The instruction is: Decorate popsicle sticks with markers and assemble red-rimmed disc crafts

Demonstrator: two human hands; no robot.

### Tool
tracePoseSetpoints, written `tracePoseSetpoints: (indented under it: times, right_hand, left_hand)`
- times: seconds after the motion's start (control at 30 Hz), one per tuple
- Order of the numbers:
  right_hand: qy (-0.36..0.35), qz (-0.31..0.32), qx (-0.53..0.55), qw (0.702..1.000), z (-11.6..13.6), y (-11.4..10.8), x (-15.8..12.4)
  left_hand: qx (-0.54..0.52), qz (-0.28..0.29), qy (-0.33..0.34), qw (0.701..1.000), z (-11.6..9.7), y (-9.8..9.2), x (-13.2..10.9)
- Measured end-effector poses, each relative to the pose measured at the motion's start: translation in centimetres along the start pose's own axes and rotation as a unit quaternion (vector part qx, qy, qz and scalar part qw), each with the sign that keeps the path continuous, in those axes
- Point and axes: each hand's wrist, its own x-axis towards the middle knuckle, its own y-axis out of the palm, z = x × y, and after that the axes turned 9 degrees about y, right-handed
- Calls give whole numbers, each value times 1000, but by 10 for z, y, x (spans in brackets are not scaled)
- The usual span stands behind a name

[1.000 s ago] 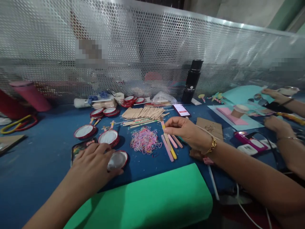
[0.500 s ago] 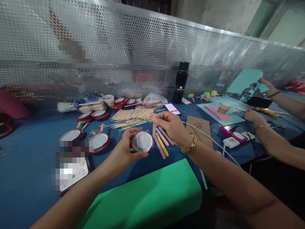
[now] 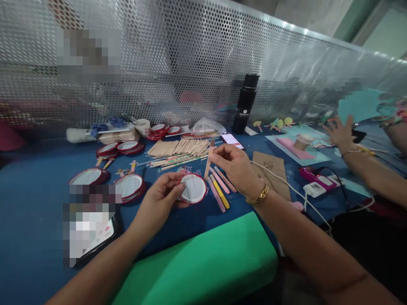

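My left hand (image 3: 167, 189) grips a small round disc (image 3: 193, 189) with a white face and a red rim, its thumb lying over the near edge of the face. Between the thumb and fingers of my right hand (image 3: 231, 165) is a flat wooden craft stick (image 3: 209, 160), held upright and tilted, just right of the disc. Several pink and yellow sticks or pens (image 3: 219, 192) lie on the blue table below that hand. Behind both hands is a pile of plain craft sticks (image 3: 181, 147). Similar red-rimmed discs with stick handles (image 3: 129, 186) lie to the left.
A green block (image 3: 203, 254) lies along the near edge. A phone (image 3: 98, 237) rests at left. A black bottle (image 3: 246, 103) stands by the perforated metal screen (image 3: 203, 63). White cables and a purple power strip (image 3: 317, 178) lie right. A co-worker's hand (image 3: 341, 135) is at far right.
My left thumb has moved from under the disc onto its face, and the disc is turned slightly. The stick leans more. The co-worker's hand has spread and the blue paper moved right.
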Motion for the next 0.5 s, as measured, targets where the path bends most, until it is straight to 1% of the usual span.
tracePoseSetpoints:
  times: [0.1, 0.23, 0.33, 0.5]
  right_hand:
    - [6, 29, 4, 1000, -3, 3, -3]
    - [0, 34, -12, 999, -5, 5, -7]
    - [-6, 33, -24, 999, -6, 7, -10]
    - [-22, 32, -52, 998, -2, 9, -16]
  left_hand:
    - [8, 2, 9, 1000, -1, -2, -1]
    - [17, 2, 18, 1000, -1, -2, -3]
    - [76, 8, 45, 996, -1, -2, -4]
    - [191, 18, 99, 976, -2, -2, -7]
